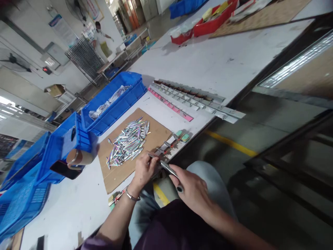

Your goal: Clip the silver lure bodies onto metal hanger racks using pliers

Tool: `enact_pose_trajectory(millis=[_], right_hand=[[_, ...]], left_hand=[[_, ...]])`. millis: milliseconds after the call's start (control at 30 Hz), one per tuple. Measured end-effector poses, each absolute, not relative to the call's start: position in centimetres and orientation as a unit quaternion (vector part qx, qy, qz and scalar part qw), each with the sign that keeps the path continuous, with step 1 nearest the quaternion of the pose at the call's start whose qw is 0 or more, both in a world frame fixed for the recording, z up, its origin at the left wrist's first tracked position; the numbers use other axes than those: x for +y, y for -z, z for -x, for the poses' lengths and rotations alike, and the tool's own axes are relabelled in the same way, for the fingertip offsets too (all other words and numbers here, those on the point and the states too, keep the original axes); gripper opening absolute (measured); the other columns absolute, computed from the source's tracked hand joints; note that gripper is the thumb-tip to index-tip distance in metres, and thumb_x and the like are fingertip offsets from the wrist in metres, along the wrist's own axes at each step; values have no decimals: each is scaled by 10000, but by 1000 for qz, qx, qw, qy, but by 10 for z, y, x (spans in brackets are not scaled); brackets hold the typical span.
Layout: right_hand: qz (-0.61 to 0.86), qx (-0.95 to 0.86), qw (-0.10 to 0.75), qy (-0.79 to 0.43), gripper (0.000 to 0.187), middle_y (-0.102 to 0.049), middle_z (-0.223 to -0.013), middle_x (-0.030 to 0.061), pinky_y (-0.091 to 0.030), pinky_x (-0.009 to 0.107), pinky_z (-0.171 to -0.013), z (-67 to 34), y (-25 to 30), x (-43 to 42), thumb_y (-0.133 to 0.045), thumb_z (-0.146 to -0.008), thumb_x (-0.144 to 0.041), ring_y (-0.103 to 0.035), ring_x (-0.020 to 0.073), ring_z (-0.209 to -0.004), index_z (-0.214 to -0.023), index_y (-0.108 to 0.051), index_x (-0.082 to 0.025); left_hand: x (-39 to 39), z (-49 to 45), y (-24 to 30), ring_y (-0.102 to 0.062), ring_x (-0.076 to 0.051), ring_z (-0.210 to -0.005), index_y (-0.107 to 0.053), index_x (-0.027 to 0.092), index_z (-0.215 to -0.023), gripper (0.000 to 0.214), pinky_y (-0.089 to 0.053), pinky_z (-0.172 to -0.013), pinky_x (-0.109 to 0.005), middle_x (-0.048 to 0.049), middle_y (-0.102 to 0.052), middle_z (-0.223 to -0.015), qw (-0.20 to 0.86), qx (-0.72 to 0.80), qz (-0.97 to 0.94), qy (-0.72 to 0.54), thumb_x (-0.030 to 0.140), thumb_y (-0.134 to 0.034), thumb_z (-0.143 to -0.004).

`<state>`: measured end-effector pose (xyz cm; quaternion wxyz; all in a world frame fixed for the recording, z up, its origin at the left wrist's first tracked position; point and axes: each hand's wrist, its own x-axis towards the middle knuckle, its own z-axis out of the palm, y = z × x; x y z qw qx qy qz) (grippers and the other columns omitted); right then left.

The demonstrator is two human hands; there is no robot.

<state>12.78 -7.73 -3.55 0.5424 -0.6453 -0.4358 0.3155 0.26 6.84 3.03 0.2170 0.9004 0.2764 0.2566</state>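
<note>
My right hand [194, 189] is wrapped around a slim silver metal hand tool [168, 168], whose far end reaches to the fingers of my left hand. My left hand [145, 168] is closed in a pinch at the table edge; what it pinches is too small and hidden to make out. Just beyond my left hand, a pile of shiny, fish-shaped silver lures [130, 140] lies on a flat cardboard sheet [153, 130]. A narrow fixture with green blocks [185, 138] runs along the table edge beside my hands.
Metal strips [192, 99] and a pink strip [170, 104] lie farther along the white table [203, 66]. Blue crates [117, 104], a lidded brown cup [79, 158] and a phone [65, 169] are at left. Red bins [213, 22] stand farther back. Another person [102, 41] is in the background.
</note>
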Motion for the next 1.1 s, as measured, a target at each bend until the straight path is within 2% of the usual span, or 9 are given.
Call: enact_pose_trajectory(millis=[100,233,333,400,467,567,733,933,1100], right_hand=[[701,-535,432,-188,339,-693,-861,118,-430,377,-738,-132,29,-81,-448,-977,-225,-634,264,-813,-1224,-679,-235],[596,-369,573,-426,237,-633,-716,41,-394,305,-582,-124,40,-73,-561,-939,-399,-568,203,-639,-1100,-657,-254],[416,-179,640,-620,361,-410,-529,-61,-304,231,-459,-116,54,-65,-617,-872,-591,-346,107,-452,-825,-582,-235],[268,-35,641,-719,432,-322,-513,-104,-264,183,-441,-113,59,-63,-796,-736,-566,-241,55,-441,-738,-550,-211],[169,69,614,-768,445,-332,-518,-123,-271,149,-444,-112,59,-62,-923,-616,-446,-235,28,-446,-780,-602,-185],[148,121,599,-778,433,-406,-534,-113,-286,136,-422,-114,56,-64,-939,-616,-351,-298,25,-448,-891,-664,-160],[221,108,619,-746,354,-481,-570,-75,-291,156,-405,-112,55,-71,-897,-690,-367,-377,46,-465,-806,-614,-187],[303,66,634,-708,451,-551,-587,-43,-181,143,-394,-102,54,-85,-937,-613,-429,-396,56,-489,-793,-590,-205],[325,17,657,-680,504,-550,-562,-46,-107,142,-395,-99,47,-94,-949,-576,-481,-385,53,-485,-862,-638,-207]], left_hand=[[67,-2,-29,-668,-171,-816,-686,190,-930,237,-509,-760,-282,-60,-724,-897,219,286,-901,-244,341,-533,-1030],[65,-2,-28,-666,-178,-784,-689,190,-904,269,-505,-734,-287,-62,-719,-847,209,285,-903,-245,352,-517,-1033],[62,-2,-26,-667,-186,-782,-692,189,-899,283,-507,-739,-295,-67,-717,-830,200,279,-905,-250,366,-516,-1031],[61,1,-28,-669,-192,-799,-698,186,-917,273,-512,-756,-301,-72,-722,-842,201,274,-907,-249,368,-527,-1026],[67,5,-36,-679,-187,-818,-710,190,-976,214,-521,-759,-289,-70,-739,-898,230,261,-913,-213,353,-574,-1004],[93,13,-54,-692,-175,-845,-725,204,-1032,132,-529,-766,-268,-56,-756,-984,228,277,-922,-150,261,-630,-959],[155,4,-75,-676,-224,-935,-738,164,-916,86,-515,-875,-317,-94,-741,-965,28,436,-896,-80,171,-657,-889],[177,-13,-70,-683,-217,-773,-705,158,-764,133,-511,-739,-288,-87,-741,-826,10,434,-901,-19,103,-613,-842],[176,16,-75,-691,-226,-794,-705,137,-952,200,-519,-770,-312,-109,-738,-864,-10,434,-899,-57,105,-509,-925]])
